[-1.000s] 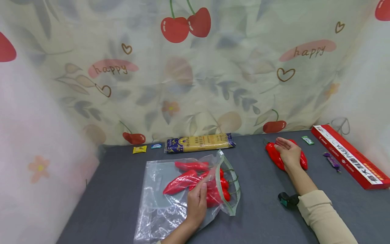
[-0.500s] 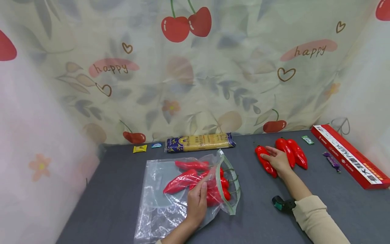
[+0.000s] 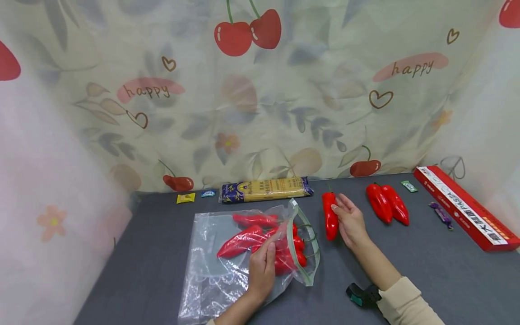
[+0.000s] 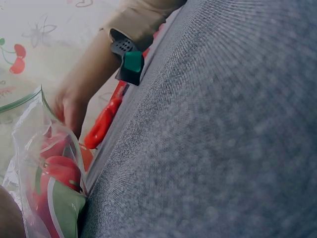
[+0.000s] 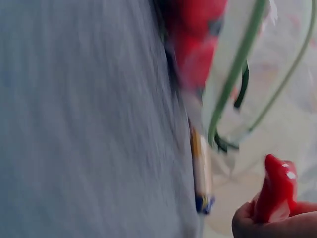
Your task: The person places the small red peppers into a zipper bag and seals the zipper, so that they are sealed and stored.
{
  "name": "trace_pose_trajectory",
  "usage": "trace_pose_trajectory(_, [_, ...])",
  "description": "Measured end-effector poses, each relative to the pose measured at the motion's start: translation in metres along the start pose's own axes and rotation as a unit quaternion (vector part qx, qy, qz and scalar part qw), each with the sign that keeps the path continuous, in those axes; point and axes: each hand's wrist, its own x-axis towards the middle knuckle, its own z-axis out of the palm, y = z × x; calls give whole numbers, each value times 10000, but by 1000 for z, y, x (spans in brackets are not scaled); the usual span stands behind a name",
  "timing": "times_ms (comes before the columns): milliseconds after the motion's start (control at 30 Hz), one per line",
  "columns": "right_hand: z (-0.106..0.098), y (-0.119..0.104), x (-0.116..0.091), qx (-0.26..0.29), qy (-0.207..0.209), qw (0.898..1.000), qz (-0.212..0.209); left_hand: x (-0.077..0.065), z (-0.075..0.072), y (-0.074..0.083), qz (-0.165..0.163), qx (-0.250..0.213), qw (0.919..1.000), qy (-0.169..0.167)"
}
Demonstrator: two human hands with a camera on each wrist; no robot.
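A clear zip bag (image 3: pixel 215 275) lies on the grey table (image 3: pixel 154 253) with several red peppers (image 3: pixel 243 239) inside and its mouth gaping to the right. My left hand (image 3: pixel 262 266) rests flat on the bag, fingers pressing over the peppers. To the right of the bag mouth, my right hand (image 3: pixel 350 222) holds one red pepper (image 3: pixel 330 215) low over the table, thumb against it. In the right wrist view the fingers (image 5: pixel 262 225) hold that pepper (image 5: pixel 277 191) near the bag's green rim (image 5: pixel 233 74). The left wrist view shows the right hand (image 4: pixel 74 106) and pepper (image 4: pixel 101 126) beside the bag (image 4: pixel 49 198).
Two more red peppers (image 3: pixel 386 205) lie at the right. A pasta packet (image 3: pixel 266 189), a yellow candy (image 3: pixel 185 198) and a blue candy (image 3: pixel 208 193) sit by the back curtain. A red pasta box (image 3: pixel 463 207), a green candy (image 3: pixel 408 186) and a purple candy (image 3: pixel 440 214) lie at the far right.
My right hand took one pepper from the group at the right and carried it left toward the bag mouth. The left hand stayed on the bag.
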Motion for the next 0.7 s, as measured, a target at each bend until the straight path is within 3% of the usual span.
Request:
trace_pose_trajectory(200, [15,3,-10,409,-31,9991,134,4,-3,10,-59,-66,10000,9])
trace_pose_trajectory(367, [19,9,-10,566,102,9983,-47,0,-1,0,55,-22,10000,21])
trace_pose_trajectory(500, [19,17,-7,3,563,9974,-459,-2,0,-5,-29,-175,9998,-64])
trace_pose_trajectory(633, [16,22,-6,-767,1094,9865,-950,-2,0,-5,-96,-241,9996,-138])
trace_pose_trajectory(700, [14,23,-6,-969,1151,9833,-1026,-2,0,-5,-126,-227,9996,-137])
